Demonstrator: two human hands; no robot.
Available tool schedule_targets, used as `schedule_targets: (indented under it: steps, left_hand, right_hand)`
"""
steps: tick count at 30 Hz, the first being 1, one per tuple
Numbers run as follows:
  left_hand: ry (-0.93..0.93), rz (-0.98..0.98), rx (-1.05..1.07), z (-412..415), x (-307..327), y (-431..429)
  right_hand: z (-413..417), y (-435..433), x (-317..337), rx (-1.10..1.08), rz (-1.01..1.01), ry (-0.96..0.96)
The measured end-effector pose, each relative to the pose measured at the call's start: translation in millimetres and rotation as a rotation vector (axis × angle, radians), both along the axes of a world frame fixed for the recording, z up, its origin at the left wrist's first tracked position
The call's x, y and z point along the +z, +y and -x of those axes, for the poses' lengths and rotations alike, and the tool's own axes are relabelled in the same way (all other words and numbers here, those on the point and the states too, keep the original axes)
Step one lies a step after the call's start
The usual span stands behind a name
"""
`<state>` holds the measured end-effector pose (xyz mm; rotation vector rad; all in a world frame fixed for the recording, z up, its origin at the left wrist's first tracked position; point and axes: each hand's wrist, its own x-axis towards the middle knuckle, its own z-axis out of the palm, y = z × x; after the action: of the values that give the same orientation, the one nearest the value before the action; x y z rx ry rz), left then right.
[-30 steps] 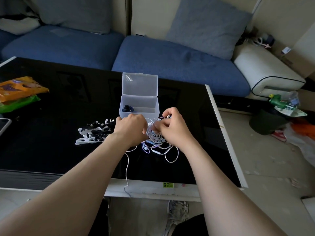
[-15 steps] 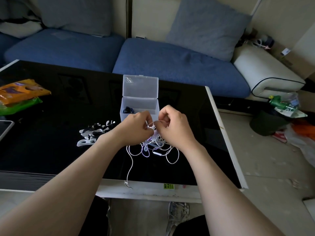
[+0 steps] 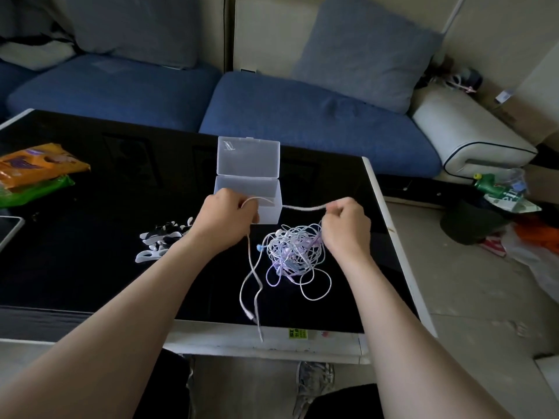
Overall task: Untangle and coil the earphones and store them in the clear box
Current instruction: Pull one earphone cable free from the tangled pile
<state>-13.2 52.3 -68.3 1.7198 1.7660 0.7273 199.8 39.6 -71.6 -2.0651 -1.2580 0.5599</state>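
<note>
both hands were closed: the left hand (image 3: 225, 219) and right hand (image 3: 346, 228) each pinched a white cord (image 3: 302, 208) stretched between them at mid-frame. the earphones (image 3: 293, 249) lay tangled just below, before the open clear box (image 3: 248, 184). the cord was probably best drawn out slowly, easing off whenever a knot tightened.

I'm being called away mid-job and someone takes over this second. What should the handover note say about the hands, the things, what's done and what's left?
Left hand: grips a white earphone cable in front of the clear box.
Right hand: pinches the same cable, which is stretched between the two hands.
The tangle of earphones lies on the black table beside the right hand. Loose ends trail to the near edge.
The clear box stands with its lid up.
Done: one cable partly drawn out.
Left: free it, coil it, box it, then do the rest of the tangle.
</note>
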Motion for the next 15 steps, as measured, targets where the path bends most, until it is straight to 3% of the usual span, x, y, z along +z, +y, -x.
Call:
schedule_targets:
  steps: [3,7,12,15]
  left_hand:
    - [-0.170,0.017,0.059,-7,4,-2]
    - [-0.540,0.128,0.100,-17,14,-6]
    - [-0.846,0.277,-0.065,-21,28,-15]
    - [-0.861,0.360,-0.205,-20,31,-20]
  right_hand:
    - [10,-4,1,0.193,0.050,-0.236]
    - [20,-12,5,0.382,0.023,-0.273]
    - [12,-12,16,0.109,-0.007,-0.017]
    - [-6,-19,26,0.012,-0.027,0.089]
